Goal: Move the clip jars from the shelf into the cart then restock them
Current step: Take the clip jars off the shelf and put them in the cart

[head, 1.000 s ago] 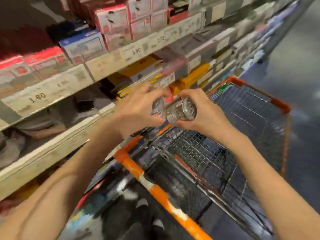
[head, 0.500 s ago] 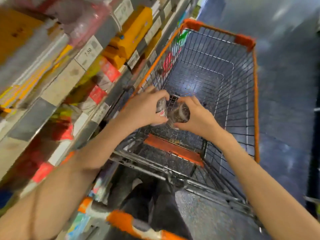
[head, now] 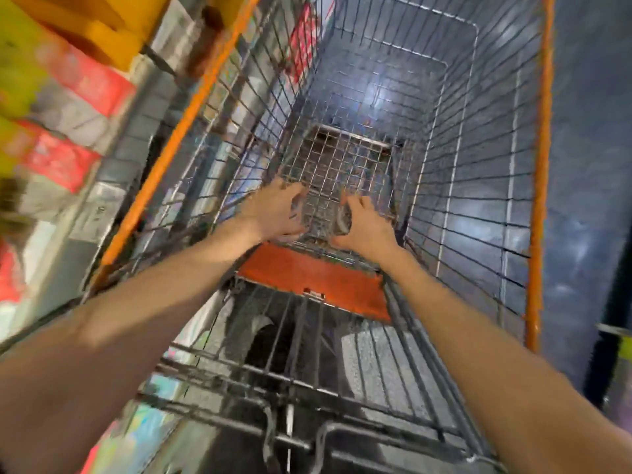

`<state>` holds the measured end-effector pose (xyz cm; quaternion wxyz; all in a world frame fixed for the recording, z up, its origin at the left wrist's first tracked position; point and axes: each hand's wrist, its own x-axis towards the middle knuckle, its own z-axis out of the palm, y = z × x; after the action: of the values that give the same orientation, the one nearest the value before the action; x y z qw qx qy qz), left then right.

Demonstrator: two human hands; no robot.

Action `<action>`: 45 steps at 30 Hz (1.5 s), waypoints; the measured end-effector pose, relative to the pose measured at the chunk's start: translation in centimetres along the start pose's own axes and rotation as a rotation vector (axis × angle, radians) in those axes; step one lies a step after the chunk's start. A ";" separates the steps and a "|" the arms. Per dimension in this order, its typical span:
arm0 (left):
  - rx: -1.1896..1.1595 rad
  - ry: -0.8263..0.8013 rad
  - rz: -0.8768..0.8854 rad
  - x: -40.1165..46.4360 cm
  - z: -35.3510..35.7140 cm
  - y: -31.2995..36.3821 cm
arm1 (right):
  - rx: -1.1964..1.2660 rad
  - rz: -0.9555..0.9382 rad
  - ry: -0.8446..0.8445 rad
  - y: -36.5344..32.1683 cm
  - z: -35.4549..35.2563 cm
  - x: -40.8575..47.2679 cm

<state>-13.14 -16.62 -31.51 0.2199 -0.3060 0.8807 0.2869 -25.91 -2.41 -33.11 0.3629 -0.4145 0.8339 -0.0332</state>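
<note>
Seen from above, two bare forearms reached down into an orange-rimmed wire cart point(head: 539, 172). The left hand point(head: 277, 213) and the right hand point(head: 367, 230) were low inside the basket, just past the orange child-seat flap point(head: 314, 285), each curled round a small clear clip jar. The left jar point(head: 299, 208) showed between the left fingers point(head: 290, 189), and the right jar point(head: 343, 218) peeked from under the right fingers point(head: 357, 203). Both jars were blurred, and their contents could not be made out. They sat near each other, at or just above a folded wire panel; whether they touched it could not be told. The shelf point(head: 78, 94) ran along the left, streaked with yellow and red packaging.

The step in hand appeared to be setting the jars into the cart. The next move likely called for lowering them until supported, then loosening both grips without tipping them.
</note>
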 end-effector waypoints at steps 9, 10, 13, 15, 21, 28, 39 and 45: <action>0.027 -0.022 -0.091 4.9 7.1 -3.3 | 0.013 0.046 -0.058 4.7 7.6 4.2; 0.022 -0.028 -0.087 5.3 7.7 -3.5 | 0.009 0.056 -0.058 5.0 8.1 4.7; 0.013 -0.009 -0.082 6.5 9.4 -3.9 | 0.026 0.083 -0.045 5.8 9.2 5.8; -0.006 -0.003 -0.075 7.2 10.5 -3.8 | 0.035 0.088 -0.036 6.2 10.0 6.3; -0.037 -0.006 -0.019 7.8 13.1 -3.9 | 0.085 0.062 -0.014 6.9 12.0 7.0; 0.063 -0.085 -0.119 7.4 12.9 -4.9 | 0.122 0.113 -0.085 6.9 12.0 7.0; 0.061 -0.126 -0.068 6.1 10.0 -4.6 | 0.062 0.037 -0.080 5.4 10.4 6.1; 0.094 -0.134 -0.026 4.3 6.7 -3.3 | -0.029 0.021 -0.063 3.7 7.8 4.0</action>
<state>-12.62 -16.25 -40.07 0.2962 -0.2867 0.8726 0.2621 -25.02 -0.96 -42.47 0.3833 -0.4118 0.8267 -0.0042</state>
